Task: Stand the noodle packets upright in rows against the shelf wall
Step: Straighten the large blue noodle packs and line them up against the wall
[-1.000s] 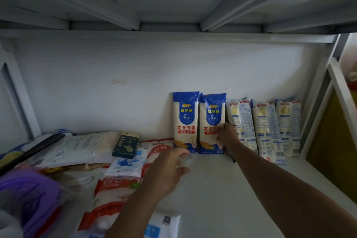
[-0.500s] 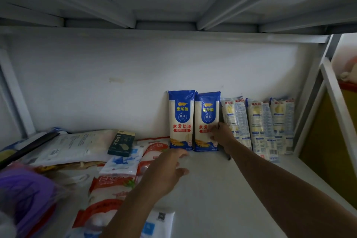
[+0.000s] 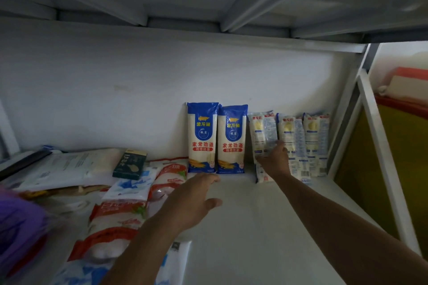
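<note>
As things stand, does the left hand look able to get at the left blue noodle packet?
Probably yes. The left hand hovers open just in front of the left blue noodle packet, with bare shelf between them. The right hand is off on the pale packet, out of its path.

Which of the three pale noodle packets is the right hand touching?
The leftmost pale packet, next to the two blue-topped packets. The right hand rests on its lower half, and it leans, while the other two pale packets stand untouched.

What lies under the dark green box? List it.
The dark green box rests on a flat pale packet and overlaps a white-and-blue bag. Whatever is directly beneath it is covered.
</note>
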Tool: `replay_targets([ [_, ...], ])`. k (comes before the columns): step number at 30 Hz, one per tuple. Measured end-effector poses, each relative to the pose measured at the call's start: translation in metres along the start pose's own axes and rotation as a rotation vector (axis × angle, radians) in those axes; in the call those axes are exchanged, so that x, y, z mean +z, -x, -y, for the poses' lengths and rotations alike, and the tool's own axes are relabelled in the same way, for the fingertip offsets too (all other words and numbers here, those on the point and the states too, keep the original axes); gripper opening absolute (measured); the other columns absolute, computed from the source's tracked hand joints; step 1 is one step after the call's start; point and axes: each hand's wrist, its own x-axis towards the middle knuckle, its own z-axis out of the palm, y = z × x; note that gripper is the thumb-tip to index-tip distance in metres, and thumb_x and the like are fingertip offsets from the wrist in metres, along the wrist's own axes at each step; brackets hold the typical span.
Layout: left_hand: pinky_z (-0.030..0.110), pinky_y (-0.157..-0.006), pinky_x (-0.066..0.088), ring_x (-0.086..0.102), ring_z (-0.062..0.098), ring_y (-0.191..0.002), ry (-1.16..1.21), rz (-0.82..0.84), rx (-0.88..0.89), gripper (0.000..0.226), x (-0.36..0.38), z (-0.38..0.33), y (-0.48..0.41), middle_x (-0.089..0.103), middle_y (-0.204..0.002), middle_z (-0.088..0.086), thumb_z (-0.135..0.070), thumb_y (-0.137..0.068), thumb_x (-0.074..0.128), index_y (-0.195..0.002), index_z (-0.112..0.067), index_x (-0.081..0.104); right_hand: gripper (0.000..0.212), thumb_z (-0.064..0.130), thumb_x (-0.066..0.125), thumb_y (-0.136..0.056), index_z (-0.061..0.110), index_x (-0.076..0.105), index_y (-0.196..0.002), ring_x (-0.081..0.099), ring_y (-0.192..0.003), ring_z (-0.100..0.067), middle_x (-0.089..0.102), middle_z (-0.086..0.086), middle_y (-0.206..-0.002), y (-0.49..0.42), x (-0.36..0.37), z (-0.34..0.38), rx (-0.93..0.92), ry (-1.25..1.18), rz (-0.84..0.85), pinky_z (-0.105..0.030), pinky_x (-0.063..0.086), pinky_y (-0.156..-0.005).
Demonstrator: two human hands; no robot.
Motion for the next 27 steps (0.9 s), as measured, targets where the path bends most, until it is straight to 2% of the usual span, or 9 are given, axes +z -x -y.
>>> replay_targets([
  [3, 0.036, -0.106, 0.048, 0.053, 0.011, -0.13, -0.024, 0.017, 0.0, 0.06, 0.001, 0.001, -0.004, 0.048, -0.151, -0.007, -0.042, -0.094, 0.066, -0.149, -0.036, 0.041, 0.091, 0.027, 0.089, -0.07, 0.008, 0.035, -0.14, 0.052, -0.129, -0.038, 0.049, -0.018, -0.139, -0.004, 0.014, 0.003, 0.002, 0.079, -0.039, -0.056, 0.048, -0.105],
  [6, 0.039, -0.107, 0.048, 0.052, 0.013, -0.132, -0.061, 0.036, 0.004, 0.061, 0.004, 0.002, -0.009, 0.046, -0.153, -0.007, -0.044, -0.094, 0.065, -0.15, -0.036, 0.039, 0.099, 0.029, 0.088, -0.07, 0.008, 0.029, -0.146, 0.047, -0.135, -0.04, 0.046, -0.018, -0.144, -0.014, 0.021, 0.002, 0.041, 0.101, -0.048, -0.058, 0.044, -0.109],
  [11, 0.037, -0.104, 0.05, 0.053, 0.013, -0.131, -0.079, 0.056, 0.055, 0.062, 0.007, -0.005, -0.01, 0.045, -0.154, -0.006, -0.046, -0.095, 0.064, -0.15, -0.033, 0.039, 0.075, 0.006, 0.084, -0.075, 0.006, 0.043, -0.137, 0.058, -0.125, -0.037, 0.057, -0.017, -0.133, 0.001, 0.002, 0.007, 0.089, -0.126, -0.063, -0.044, 0.054, -0.095],
  [13, 0.036, -0.102, 0.051, 0.055, 0.013, -0.128, -0.095, 0.056, 0.075, 0.06, 0.008, -0.011, -0.005, 0.047, -0.151, -0.006, -0.045, -0.095, 0.064, -0.148, -0.03, 0.04, 0.076, 0.0, 0.083, -0.075, 0.007, 0.042, -0.139, 0.058, -0.125, -0.035, 0.058, -0.016, -0.135, 0.014, -0.01, 0.006, 0.066, -0.206, -0.031, -0.041, 0.053, -0.094],
  [15, 0.032, -0.096, 0.05, 0.057, 0.012, -0.121, -0.123, 0.057, 0.093, 0.054, 0.009, -0.018, 0.0, 0.049, -0.146, -0.008, -0.044, -0.095, 0.064, -0.143, -0.028, 0.046, 0.084, 0.003, 0.086, -0.074, 0.011, 0.038, -0.143, 0.058, -0.125, -0.034, 0.058, -0.014, -0.137, 0.03, -0.024, 0.005, 0.043, -0.248, 0.043, -0.048, 0.054, -0.1],
  [18, 0.026, -0.082, 0.044, 0.06, 0.011, -0.11, -0.172, 0.055, 0.109, 0.043, 0.008, -0.031, 0.012, 0.051, -0.138, -0.01, -0.043, -0.096, 0.063, -0.134, -0.025, 0.053, 0.095, 0.005, 0.091, -0.067, 0.015, 0.038, -0.145, 0.062, -0.119, -0.031, 0.059, -0.009, -0.136, 0.055, -0.045, 0.004, 0.059, -0.351, 0.201, -0.055, 0.054, -0.1],
  [22, 0.029, -0.082, 0.036, 0.059, 0.014, -0.112, -0.188, 0.051, 0.018, 0.032, 0.008, -0.041, 0.022, 0.054, -0.134, -0.008, -0.036, -0.1, 0.058, -0.129, -0.023, 0.056, 0.081, -0.004, 0.088, -0.066, 0.016, 0.046, -0.133, 0.069, -0.106, -0.024, 0.065, -0.009, -0.128, 0.094, -0.067, 0.01, 0.097, -0.507, 0.434, -0.05, 0.058, -0.093],
  [25, 0.029, -0.083, 0.034, 0.059, 0.015, -0.112, -0.141, 0.04, -0.034, 0.025, 0.012, -0.043, 0.022, 0.059, -0.132, -0.002, -0.025, -0.103, 0.053, -0.127, -0.02, 0.054, 0.077, -0.012, 0.079, -0.073, 0.014, 0.045, -0.137, 0.071, -0.11, -0.031, 0.071, -0.013, -0.124, 0.122, -0.075, 0.013, 0.156, -0.723, 0.619, -0.051, 0.058, -0.095],
  [27, 0.027, -0.085, 0.036, 0.058, 0.011, -0.104, -0.075, 0.019, -0.068, 0.02, 0.013, -0.048, 0.021, 0.063, -0.124, -0.003, -0.02, -0.104, 0.051, -0.122, -0.019, 0.057, 0.071, -0.015, 0.073, -0.078, 0.013, 0.045, -0.138, 0.07, -0.114, -0.036, 0.072, -0.019, -0.123, 0.137, -0.079, 0.011, 0.16, -0.818, 0.742, -0.057, 0.054, -0.1],
])
